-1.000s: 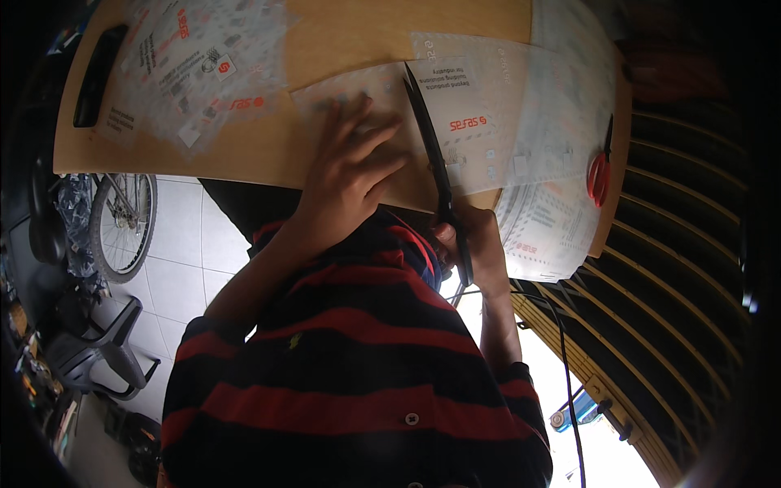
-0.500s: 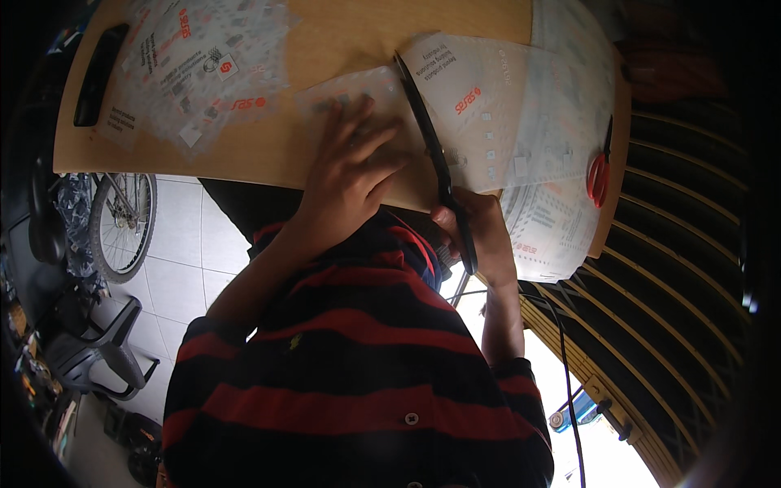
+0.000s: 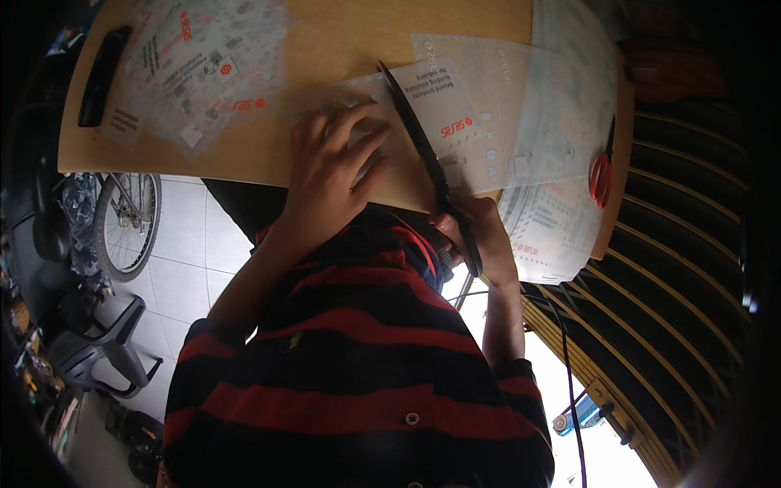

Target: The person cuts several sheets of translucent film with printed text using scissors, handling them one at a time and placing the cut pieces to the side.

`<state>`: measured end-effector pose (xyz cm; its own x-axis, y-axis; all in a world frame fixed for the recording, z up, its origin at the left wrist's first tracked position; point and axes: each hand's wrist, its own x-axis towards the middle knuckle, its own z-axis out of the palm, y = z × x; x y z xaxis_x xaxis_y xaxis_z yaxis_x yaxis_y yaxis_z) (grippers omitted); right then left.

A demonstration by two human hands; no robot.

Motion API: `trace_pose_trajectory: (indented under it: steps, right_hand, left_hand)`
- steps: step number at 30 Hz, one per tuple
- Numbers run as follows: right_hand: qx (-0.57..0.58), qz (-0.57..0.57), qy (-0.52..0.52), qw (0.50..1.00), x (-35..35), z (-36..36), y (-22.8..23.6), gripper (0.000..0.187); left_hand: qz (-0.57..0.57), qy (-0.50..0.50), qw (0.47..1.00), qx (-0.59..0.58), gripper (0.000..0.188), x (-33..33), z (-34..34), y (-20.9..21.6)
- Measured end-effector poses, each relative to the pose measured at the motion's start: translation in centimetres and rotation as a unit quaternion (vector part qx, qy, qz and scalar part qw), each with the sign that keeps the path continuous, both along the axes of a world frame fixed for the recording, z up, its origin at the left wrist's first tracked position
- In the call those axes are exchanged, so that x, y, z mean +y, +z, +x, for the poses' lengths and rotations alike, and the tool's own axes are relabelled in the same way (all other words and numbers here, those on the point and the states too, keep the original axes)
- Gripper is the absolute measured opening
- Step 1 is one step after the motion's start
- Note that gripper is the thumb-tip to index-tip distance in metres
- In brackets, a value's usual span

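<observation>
My right hand is closed around the handles of long black scissors at the table's near edge. The blades point away and slightly left, looking closed or nearly so. They cross a translucent printed plastic sheet, which shows on both sides of them. Left of the blades, my left hand lies over the sheet's left part with its fingers spread. Whether those fingertips press on the plastic is hard to see.
Overlapping translucent printed sheets cover the table's right side. Red-handled scissors lie at the right edge. A heap of cut printed pieces is on the left of the wooden table, near a dark slot. A bicycle wheel stands below.
My left hand has slid left, and the sheet under the blades has shifted left with it. The scissors' tip has swung a little left; my right hand has stayed closed on them.
</observation>
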<state>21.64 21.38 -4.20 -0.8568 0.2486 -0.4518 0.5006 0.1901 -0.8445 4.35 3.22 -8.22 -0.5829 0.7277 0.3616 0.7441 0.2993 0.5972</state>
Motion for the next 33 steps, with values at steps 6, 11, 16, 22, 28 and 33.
trace_pose_trajectory:
  steps: [6,11,16,22,28,33]
  right_hand:
    - [-0.031,0.016,-0.011,0.999,-0.3,-0.8,0.5,0.059]
    - [0.062,-0.028,-0.026,0.997,-0.7,0.5,-0.7,0.062]
    - [0.108,-0.050,0.014,0.993,-1.0,2.4,-0.1,0.072]
    - [0.118,-0.113,-0.042,0.986,-1.6,5.6,-0.4,0.087]
    - [0.172,-0.110,-0.115,0.972,-1.3,7.1,-0.9,0.077]
    - [0.210,-0.120,-0.158,0.957,-1.1,7.3,-1.4,0.066]
  left_hand:
    - [-0.019,0.001,1.000,0.009,0.034,-0.1,-0.1,0.2]
    - [-0.020,0.000,0.999,-0.035,0.036,-0.5,-0.7,0.4]
    - [-0.071,0.001,0.997,0.023,0.052,-0.7,-2.2,2.3]
    - [-0.168,-0.175,0.970,0.011,0.060,-2.2,0.3,2.4]
    - [-0.007,-0.077,0.997,-0.010,0.058,-0.5,-1.1,4.9]
    - [-0.090,-0.135,0.983,0.089,0.064,7.5,-1.3,3.0]
